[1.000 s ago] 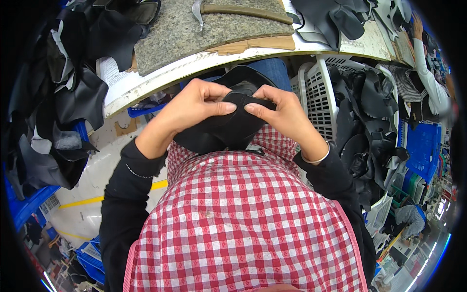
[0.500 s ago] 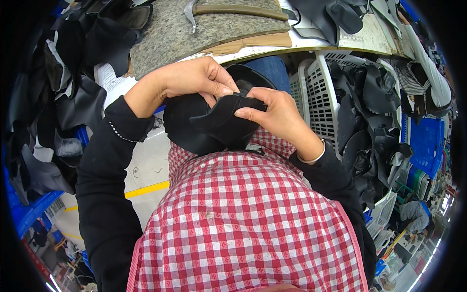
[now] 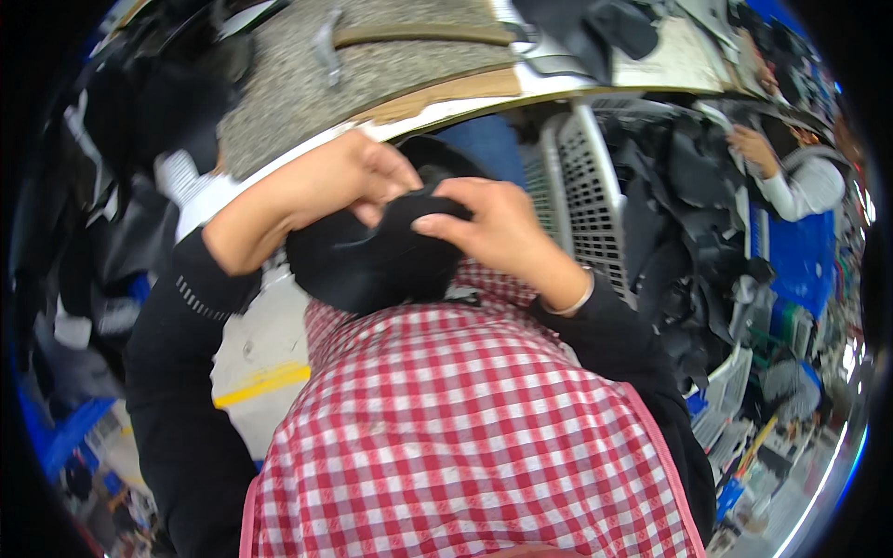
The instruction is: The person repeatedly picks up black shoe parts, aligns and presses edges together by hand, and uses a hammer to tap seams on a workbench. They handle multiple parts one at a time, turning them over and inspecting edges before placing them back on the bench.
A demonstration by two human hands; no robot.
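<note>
A black shoe upper [image 3: 363,265], curved and soft-looking, rests on my lap over the red and white checked apron. My left hand [image 3: 344,181] pinches its top edge between thumb and fingers. Close beside it, my right hand [image 3: 498,219] grips the same edge, thumb on the near face and fingers behind. The fingertips of both hands are almost together. Motion blur hides the fine detail of the edge between them.
Ahead, a hammer [image 3: 419,35] lies on a speckled stone slab [image 3: 288,102] on the table. Black pieces [image 3: 177,102] heap up at left. A white basket [image 3: 595,177] and more black pieces [image 3: 688,223] stand at right. Another person's hand [image 3: 755,149] reaches in there.
The view has shifted and blurred, so most things sit slightly farther left. Both hands keep their grip on the shoe upper. Another person's hand and pale sleeve have appeared at right.
</note>
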